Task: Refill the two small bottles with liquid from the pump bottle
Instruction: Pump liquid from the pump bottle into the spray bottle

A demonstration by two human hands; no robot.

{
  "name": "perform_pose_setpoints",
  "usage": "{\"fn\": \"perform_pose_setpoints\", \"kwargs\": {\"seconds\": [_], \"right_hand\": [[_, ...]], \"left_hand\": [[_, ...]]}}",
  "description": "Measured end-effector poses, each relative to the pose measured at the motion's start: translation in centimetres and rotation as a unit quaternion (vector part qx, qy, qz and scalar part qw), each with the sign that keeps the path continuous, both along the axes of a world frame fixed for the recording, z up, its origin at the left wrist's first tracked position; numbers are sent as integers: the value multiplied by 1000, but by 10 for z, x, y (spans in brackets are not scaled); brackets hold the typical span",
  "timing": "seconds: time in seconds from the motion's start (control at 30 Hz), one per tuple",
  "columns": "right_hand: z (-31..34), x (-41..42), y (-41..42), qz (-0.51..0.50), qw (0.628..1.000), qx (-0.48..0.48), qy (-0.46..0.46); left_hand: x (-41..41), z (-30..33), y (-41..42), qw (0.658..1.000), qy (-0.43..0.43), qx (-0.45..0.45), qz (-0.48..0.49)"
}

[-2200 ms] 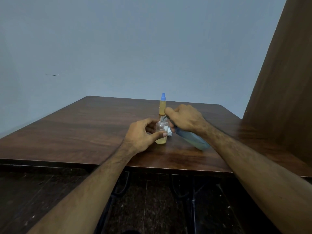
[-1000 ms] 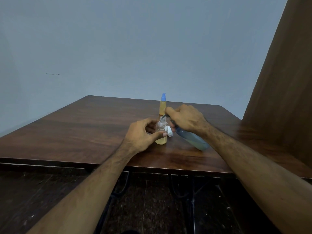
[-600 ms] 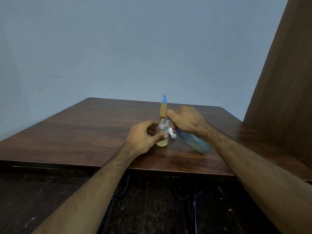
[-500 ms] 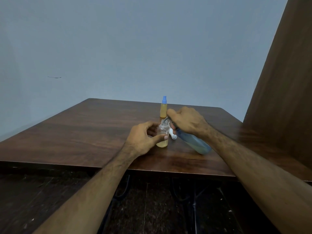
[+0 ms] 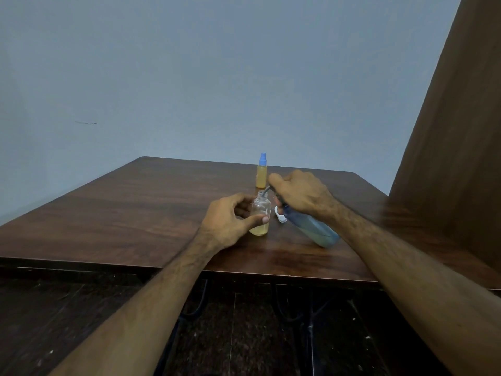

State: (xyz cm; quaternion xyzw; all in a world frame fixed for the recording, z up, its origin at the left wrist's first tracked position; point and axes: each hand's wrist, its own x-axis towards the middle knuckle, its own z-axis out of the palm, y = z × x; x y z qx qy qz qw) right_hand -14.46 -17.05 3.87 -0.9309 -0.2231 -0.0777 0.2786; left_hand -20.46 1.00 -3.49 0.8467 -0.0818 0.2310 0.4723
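A dark, glossy wood-grain tabletop (image 5: 135, 213) with rounded far corners is standing against a plain pale blue wall (image 5: 217, 77). Left of centre, the left hand (image 5: 230, 219) is steadying a small clear plastic bottle (image 5: 261, 214): its grip is curling round the cylindrical body, the thumb pressing across the front. This bottle is standing upright and uncapped near the tabletop's middle, with a shallow layer of yellow liquid sitting at its base. Behind it, farther back, a second small bottle (image 5: 261, 175) is standing upright and apart from both hands, slender, nearly full of amber liquid and closed with a blue cap. Just right of the clear bottle, a small white cap (image 5: 280, 214) is lying on the wood. The right hand (image 5: 301, 195) is gripping the neck end of the pump bottle (image 5: 311, 226), a translucent bluish cylinder tilting steeply so its base is pointing toward the near right; its fingers are wrapping closed over the pump head, and the dark curved nozzle is reaching to the mouth of the clear bottle. At far right, a brown wood-veneer panel (image 5: 455, 158) is rising beside the tabletop.
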Motion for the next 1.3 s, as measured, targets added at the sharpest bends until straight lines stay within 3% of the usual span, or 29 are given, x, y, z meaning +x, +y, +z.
{"fn": "perform_pose_setpoints", "kwargs": {"seconds": [0.73,0.9,1.3], "right_hand": [[-1,2,-1,-14,999,-34,7],[-3,-1,3,-24,998,-39,-40],[-2,1,1,-16,999,-49,-9]], "left_hand": [[0,-1,1,1000,-5,-2,-5],[0,-1,1,1000,-7,10,0],[0,-1,0,1000,-6,11,9]]}}
